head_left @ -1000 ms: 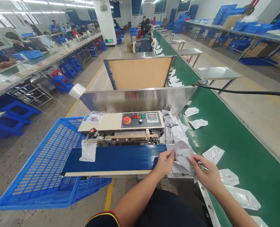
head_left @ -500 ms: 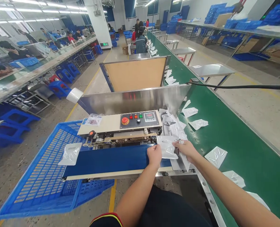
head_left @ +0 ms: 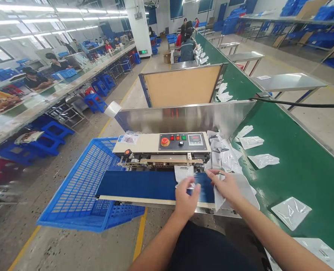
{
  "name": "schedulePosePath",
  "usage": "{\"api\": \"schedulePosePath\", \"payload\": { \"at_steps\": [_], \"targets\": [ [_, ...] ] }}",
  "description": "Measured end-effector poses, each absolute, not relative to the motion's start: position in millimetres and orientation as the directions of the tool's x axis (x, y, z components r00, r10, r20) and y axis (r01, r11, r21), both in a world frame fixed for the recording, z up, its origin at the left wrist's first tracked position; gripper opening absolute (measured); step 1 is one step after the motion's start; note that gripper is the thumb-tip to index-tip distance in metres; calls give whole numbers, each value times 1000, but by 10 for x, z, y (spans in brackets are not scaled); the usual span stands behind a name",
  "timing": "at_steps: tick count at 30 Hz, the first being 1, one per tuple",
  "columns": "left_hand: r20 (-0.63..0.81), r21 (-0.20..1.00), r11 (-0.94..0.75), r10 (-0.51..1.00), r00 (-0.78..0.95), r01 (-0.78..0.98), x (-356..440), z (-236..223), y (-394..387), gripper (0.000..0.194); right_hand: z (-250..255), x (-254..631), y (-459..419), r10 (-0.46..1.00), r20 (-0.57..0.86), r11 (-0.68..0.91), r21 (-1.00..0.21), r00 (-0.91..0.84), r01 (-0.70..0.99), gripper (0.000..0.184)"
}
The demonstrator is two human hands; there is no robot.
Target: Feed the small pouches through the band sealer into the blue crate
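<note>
A band sealing machine [head_left: 135,146] with a blue conveyor belt [head_left: 138,185] stands in front of me. One white pouch [head_left: 183,173] has its top edge at the sealing slot, and its lower part lies over the belt. Just below that pouch is my left hand [head_left: 187,197], thumb and fingers apart and slightly blurred. My right hand [head_left: 225,186], at the belt's right end, pinches another white pouch [head_left: 219,199] that hangs down from the fingers. Behind it, more white pouches [head_left: 226,154] are heaped against the machine's right side.
A blue plastic basket [head_left: 71,222] sits below the belt's left end. To the right runs a green conveyor [head_left: 291,162] with several scattered pouches. A metal panel [head_left: 184,117] stands behind the sealer, and a black cable [head_left: 302,103] crosses at the right.
My left hand has let go of the pouch, now further left at the sealer, and opened. The pouch at the belt's left end is gone from there. The view has shifted left.
</note>
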State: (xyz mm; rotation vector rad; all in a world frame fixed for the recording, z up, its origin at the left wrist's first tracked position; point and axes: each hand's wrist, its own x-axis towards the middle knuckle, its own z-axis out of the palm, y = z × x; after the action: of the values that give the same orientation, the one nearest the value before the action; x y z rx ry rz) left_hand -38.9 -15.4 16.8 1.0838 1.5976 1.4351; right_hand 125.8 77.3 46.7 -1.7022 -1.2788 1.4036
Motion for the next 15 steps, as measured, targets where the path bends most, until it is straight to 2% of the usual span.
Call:
{"api": "schedulePosePath", "payload": {
  "at_steps": [2,3,5,7,9,13,15],
  "targets": [
    [23,990,7,978,-206,141,-201,220,-147,28,486,1181,655,929,-368,-354,-909,-25,220,64],
    [22,990,6,982,-190,143,-116,229,-110,26,492,1155,607,929,-367,-358,-922,-42,148,69],
    [-8,994,38,958,-287,101,-2,220,2,30,493,1157,536,922,-378,-383,-923,-87,-44,76],
    [-88,995,96,924,-372,3,39,194,116,41,467,1239,491,918,-384,-396,-901,-96,-180,75],
    [-149,989,132,922,-357,-72,41,161,198,47,403,1382,469,919,-392,-393,-903,-45,-172,72],
    [-177,984,162,935,-308,-73,90,39,321,42,168,1700,552,930,-352,-354,-935,111,3,64],
    [-282,959,247,888,-364,-139,150,-64,429,37,35,1809,675,918,-359,-368,-930,170,18,57]
  ]
}}
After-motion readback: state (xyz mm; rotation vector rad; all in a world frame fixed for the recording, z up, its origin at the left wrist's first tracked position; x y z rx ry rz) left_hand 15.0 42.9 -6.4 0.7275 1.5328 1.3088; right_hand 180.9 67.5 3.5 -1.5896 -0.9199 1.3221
